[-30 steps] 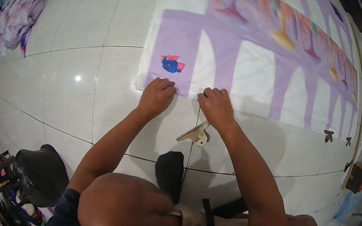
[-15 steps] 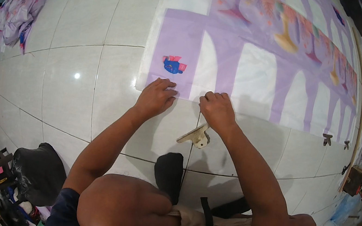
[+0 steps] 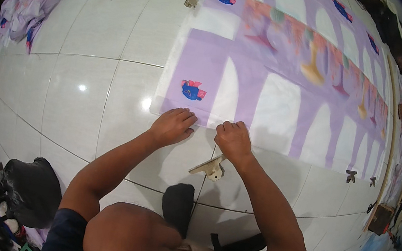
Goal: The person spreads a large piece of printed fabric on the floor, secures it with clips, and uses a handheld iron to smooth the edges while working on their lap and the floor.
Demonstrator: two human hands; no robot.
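A large purple-and-white printed fabric sheet point(image 3: 207, 51) lies spread over the floor ahead of me. At its near edge, by the left corner, my left hand point(image 3: 174, 125) has its fingers curled over the border, thumb tucked toward the edge. A short way to the right, my right hand point(image 3: 234, 140) pinches the same edge in closed fingers. Just below the right hand, a wide metal bulldog clip point(image 3: 212, 169) rests on the tiles, apart from the sheet. The fingertips of both hands are partly hidden.
Another metal clip point(image 3: 191, 1) sits at the sheet's left edge, and dark clips point(image 3: 351, 176) hold its near right edge. Crumpled purple fabric point(image 3: 31, 6) lies far left. A black bag point(image 3: 31, 191) stands at the lower left. My dark-socked foot point(image 3: 177, 207) is below the clip.
The view has tilted, so the sheet and floor things appear lower in the picture. Both hands stay at the sheet's near edge, the right one slightly closer to the left.
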